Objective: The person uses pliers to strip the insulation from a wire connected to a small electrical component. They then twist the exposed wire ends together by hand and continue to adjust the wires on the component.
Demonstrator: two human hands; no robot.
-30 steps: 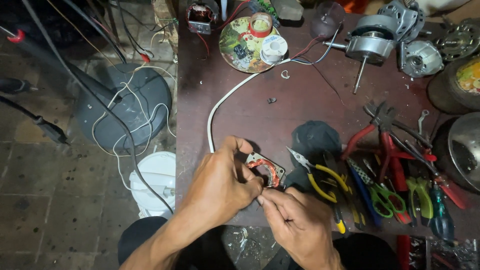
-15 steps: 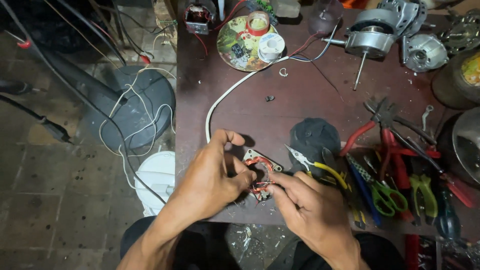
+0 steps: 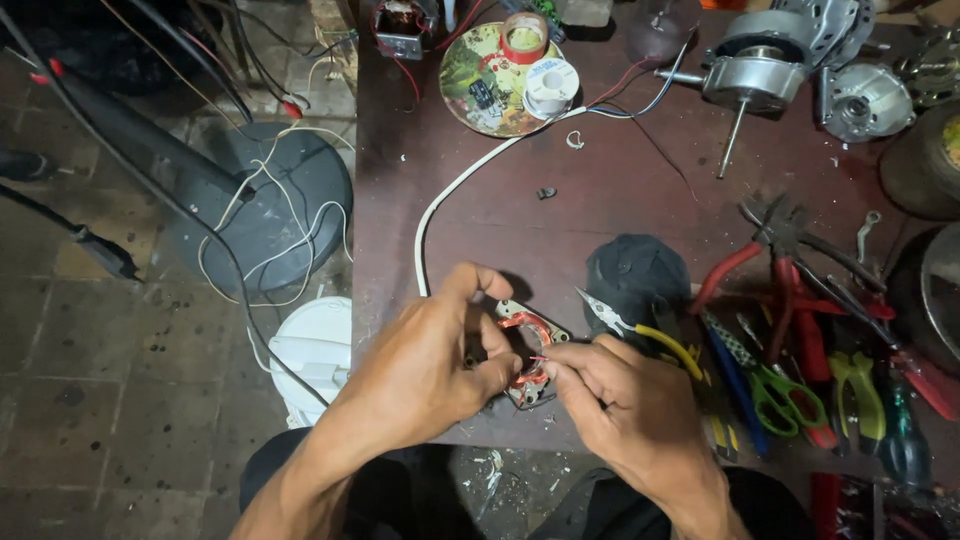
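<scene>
At table's edge, both hands (image 3: 520, 385) still clamp the copper-wound coil (image 3: 527, 350), now raised.

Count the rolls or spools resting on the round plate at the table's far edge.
2: a red tape roll at the back, a white spool at the plate's right edge.

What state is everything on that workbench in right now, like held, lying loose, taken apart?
Left hand: gripping the copper coil.
Right hand: pinching a thin wire at the coil.
Copper coil: held up between both hands.
Yellow-handled pliers: lying on the table, untouched.
Fan motor: out of its housing, shaft bare.
White cable: lying slack across the table.
Green scissors: lying shut.
</scene>
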